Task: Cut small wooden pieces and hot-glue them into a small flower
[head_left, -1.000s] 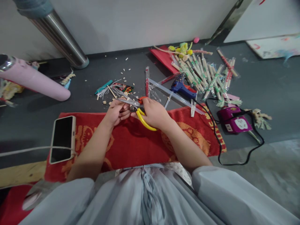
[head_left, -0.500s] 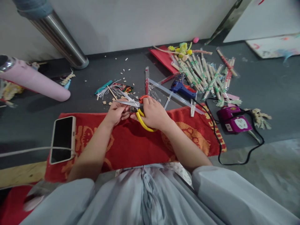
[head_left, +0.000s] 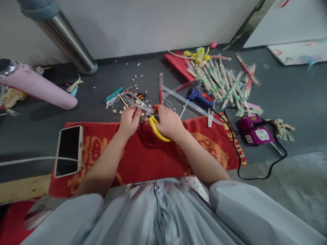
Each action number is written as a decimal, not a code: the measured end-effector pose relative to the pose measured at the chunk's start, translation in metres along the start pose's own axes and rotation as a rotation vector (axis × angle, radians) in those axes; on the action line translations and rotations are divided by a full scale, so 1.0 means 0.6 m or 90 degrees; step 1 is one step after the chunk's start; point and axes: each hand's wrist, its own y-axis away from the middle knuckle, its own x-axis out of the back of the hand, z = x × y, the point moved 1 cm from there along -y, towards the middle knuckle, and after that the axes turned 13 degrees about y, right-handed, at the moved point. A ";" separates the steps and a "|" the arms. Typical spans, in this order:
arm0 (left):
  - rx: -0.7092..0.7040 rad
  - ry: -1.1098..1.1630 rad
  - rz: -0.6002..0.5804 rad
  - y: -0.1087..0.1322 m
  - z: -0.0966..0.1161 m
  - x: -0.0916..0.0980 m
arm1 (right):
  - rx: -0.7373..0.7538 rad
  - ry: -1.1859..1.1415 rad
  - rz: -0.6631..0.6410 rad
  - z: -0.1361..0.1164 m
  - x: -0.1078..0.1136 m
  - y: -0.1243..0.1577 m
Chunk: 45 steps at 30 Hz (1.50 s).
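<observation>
My right hand [head_left: 168,122] is closed around the yellow and orange handles of a pair of scissors [head_left: 153,124], with the blades pointing up and to the left. My left hand [head_left: 130,120] sits just left of the blades, fingers pinched on a small piece that I cannot make out. Both hands hover over the far edge of a red patterned cloth [head_left: 143,156]. Small cut bits [head_left: 120,110] lie scattered on the dark floor just beyond them.
A phone [head_left: 67,150] with a cable lies on the cloth at left. A blue glue gun [head_left: 200,97], a pile of wrapped chopsticks [head_left: 222,81], a purple power socket [head_left: 254,131] and its black cord lie to the right. A pink cylinder [head_left: 38,88] lies at left.
The scissor blades have swung from pointing left to pointing up-left, and they have closed. My left hand has shifted slightly up and right toward the blades.
</observation>
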 end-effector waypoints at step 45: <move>0.039 0.131 -0.035 0.003 -0.013 0.002 | 0.042 0.071 0.064 -0.004 -0.016 0.001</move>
